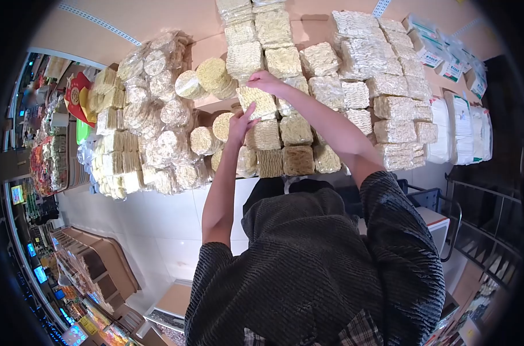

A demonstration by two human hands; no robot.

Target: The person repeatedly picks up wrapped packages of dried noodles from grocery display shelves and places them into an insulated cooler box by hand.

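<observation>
A square block of dried noodles (256, 102) is held between my two hands above the middle of the shelf. My left hand (240, 124) grips its lower left side, the thumb lying over its top face. At its upper edge is my right hand (264, 82), fingers closed on the block. Beneath and beside it stand stacks of square noodle blocks (296, 130), one of them browner (299, 160). Round noodle cakes (213, 75) are piled just left of my hands.
Bagged round noodles (175, 112) and more packs (115, 147) fill the left. Wrapped blocks (394, 108) and white packets (460, 124) stand to the right. A cart with a metal handle (455, 225) is at my right side, a brown bin (109, 262) at lower left.
</observation>
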